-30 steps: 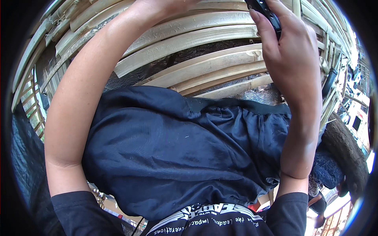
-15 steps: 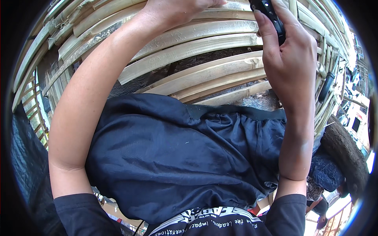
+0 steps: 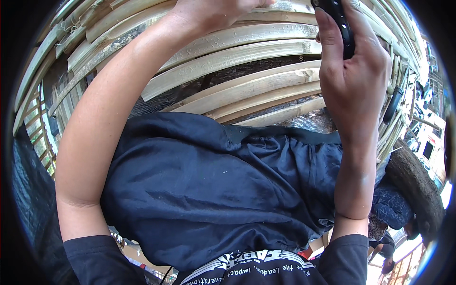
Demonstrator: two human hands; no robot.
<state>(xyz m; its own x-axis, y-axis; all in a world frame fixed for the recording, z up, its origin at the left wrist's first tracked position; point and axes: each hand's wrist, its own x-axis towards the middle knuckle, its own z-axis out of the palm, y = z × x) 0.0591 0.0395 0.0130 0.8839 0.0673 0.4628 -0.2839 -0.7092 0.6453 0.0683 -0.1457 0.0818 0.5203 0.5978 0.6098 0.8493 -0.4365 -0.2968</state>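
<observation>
My right hand (image 3: 358,71) is closed around a slim black object (image 3: 343,28) with small pale dots along its side. The thumb lies along its near side, and its far end runs out of the top edge, so its kind cannot be made out. My left hand (image 3: 213,13) is at the top edge, over pale split bamboo strips (image 3: 242,50). Its fingers are mostly cut off by the frame; what shows is bent and closed, and what they hold is hidden. Dark cloth (image 3: 209,185) covers my lap below both hands.
More bamboo slats curve along the left and right, with dark wet-looking sheeting (image 3: 228,76) in the gaps. A black rounded handle-like piece (image 3: 393,105) hangs at the right by a thick log (image 3: 413,180). Another person (image 3: 384,249) is at the lower right.
My right hand has shifted to the right and slightly toward me, with the black object still in it. The left hand has hardly moved.
</observation>
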